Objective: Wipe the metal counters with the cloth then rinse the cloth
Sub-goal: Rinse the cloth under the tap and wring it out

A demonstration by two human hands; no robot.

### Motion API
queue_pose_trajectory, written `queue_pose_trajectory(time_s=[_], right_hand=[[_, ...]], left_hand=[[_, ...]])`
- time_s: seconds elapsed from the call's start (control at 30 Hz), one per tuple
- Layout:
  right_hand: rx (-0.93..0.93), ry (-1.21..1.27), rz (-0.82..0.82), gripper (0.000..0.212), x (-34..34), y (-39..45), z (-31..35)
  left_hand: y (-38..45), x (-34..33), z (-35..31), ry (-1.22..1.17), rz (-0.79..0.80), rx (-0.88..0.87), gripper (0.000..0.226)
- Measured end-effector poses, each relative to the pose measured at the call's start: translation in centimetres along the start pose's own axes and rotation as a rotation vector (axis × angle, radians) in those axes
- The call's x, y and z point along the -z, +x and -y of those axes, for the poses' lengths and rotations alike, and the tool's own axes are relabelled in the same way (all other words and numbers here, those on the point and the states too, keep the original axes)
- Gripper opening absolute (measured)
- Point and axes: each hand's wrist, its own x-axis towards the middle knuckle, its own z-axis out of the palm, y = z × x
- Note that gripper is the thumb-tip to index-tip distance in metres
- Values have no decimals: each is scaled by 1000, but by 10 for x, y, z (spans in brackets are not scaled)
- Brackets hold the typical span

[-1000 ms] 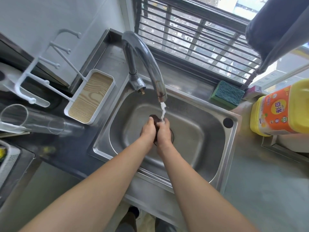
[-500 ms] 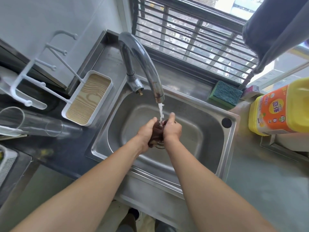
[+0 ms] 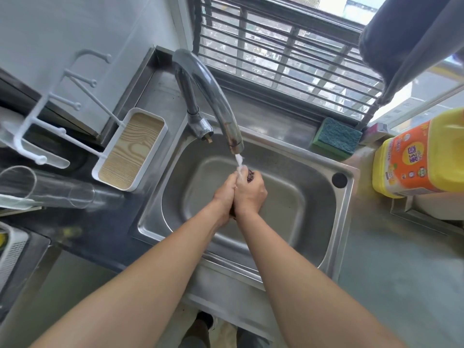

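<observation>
Over the steel sink (image 3: 301,242) both my hands squeeze a dark brown cloth (image 3: 250,176) under the running tap (image 3: 221,109). My left hand (image 3: 224,194) and my right hand (image 3: 249,193) are pressed together, fingers curled round the cloth. Only a small tip of the cloth shows above my right hand; the rest is hidden between my palms. A thin stream of water falls from the spout onto my fingers and the cloth.
A white tray with a wooden base (image 3: 133,149) sits left of the sink, a clear glass (image 3: 45,188) lies beside it. A green sponge (image 3: 335,138) rests on the back ledge. A yellow-orange detergent jug (image 3: 421,156) stands on the metal counter (image 3: 401,272) at right.
My hands have closed tightly together round the cloth, so less of it shows than half a second ago. They stay under the water stream.
</observation>
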Motion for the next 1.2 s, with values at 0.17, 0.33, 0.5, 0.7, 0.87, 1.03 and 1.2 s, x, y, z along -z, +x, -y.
queue_pose_trajectory(time_s=[0.17, 0.33, 0.5, 0.7, 0.87, 1.03, 1.2], right_hand=[[-154, -54, 5, 58, 15, 14, 10], [-424, 115, 98, 58, 13, 32, -7], [-86, 120, 329, 53, -28, 29, -39], [74, 24, 144, 30, 1, 6, -5], [-130, -2, 11, 43, 18, 23, -5], [-320, 40, 78, 39, 26, 25, -12], [-47, 302, 386, 26, 17, 10, -8]], left_hand=[[-4, 6, 0, 114, -6, -1, 39], [4, 7, -5, 45, -195, -68, 41], [11, -4, 2, 21, -251, -40, 43], [-4, 0, 6, -131, -70, -8, 41], [-13, 5, 4, -46, 31, 9, 46], [-3, 22, -12, -17, -314, 13, 33], [-12, 31, -11, 58, -155, 281, 56]])
